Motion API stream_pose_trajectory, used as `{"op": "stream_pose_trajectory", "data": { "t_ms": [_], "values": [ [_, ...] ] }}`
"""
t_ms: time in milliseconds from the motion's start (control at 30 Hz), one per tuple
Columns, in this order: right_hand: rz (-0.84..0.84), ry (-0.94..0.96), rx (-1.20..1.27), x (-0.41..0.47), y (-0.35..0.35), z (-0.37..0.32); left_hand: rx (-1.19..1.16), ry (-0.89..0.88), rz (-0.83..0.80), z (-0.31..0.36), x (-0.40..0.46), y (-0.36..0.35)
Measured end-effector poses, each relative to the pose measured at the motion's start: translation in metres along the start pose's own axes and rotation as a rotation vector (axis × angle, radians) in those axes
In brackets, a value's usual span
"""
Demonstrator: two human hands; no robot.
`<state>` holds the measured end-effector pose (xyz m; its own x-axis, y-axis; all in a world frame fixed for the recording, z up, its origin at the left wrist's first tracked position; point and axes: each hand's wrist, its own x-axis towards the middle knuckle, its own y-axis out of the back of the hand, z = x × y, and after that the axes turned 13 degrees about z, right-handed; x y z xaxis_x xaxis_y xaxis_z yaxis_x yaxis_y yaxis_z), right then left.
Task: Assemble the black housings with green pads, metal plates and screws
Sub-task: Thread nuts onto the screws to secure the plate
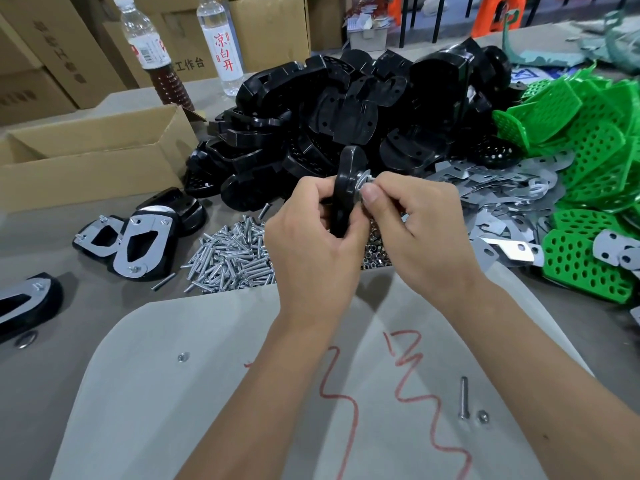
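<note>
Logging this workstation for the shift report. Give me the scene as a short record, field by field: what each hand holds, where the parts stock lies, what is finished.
left hand: grips the black housing, held edge-on above the table
right hand: pinches small silver hardware against the housing's side
housing stock: black pile behind the hands
screws: loose heap left of the hands
metal plates: spread to the right
green pads: piled far right
finished units: to the left, plates screwed on
spare: one screw and nut on the grey sheet
</note>
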<state>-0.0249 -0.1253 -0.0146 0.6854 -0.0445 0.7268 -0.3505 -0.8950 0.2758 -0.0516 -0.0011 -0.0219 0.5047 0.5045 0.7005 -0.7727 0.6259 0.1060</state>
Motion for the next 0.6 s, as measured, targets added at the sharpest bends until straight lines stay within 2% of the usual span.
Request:
{"op": "stream_pose_trajectory", "data": {
  "t_ms": [167, 300, 467, 600],
  "values": [
    [0.088, -0.08, 0.049, -0.0028, -0.0083, -0.0007, -0.014, 0.039, 0.009, -0.002, 0.0, -0.0049],
    [0.062, -0.062, 0.038, 0.0008, -0.0091, -0.002, -0.015, 0.02, -0.002, -0.0027, -0.0008, -0.0046],
    [-0.072, 0.011, 0.011, 0.0001, -0.0029, 0.0035, 0.001, 0.012, 0.008, -0.0037, 0.0009, -0.0044],
    [0.012, -0.045, 0.041, -0.0017, -0.0071, 0.0004, 0.007, 0.006, 0.033, -0.0043, 0.0034, -0.0042]
  ]
}}
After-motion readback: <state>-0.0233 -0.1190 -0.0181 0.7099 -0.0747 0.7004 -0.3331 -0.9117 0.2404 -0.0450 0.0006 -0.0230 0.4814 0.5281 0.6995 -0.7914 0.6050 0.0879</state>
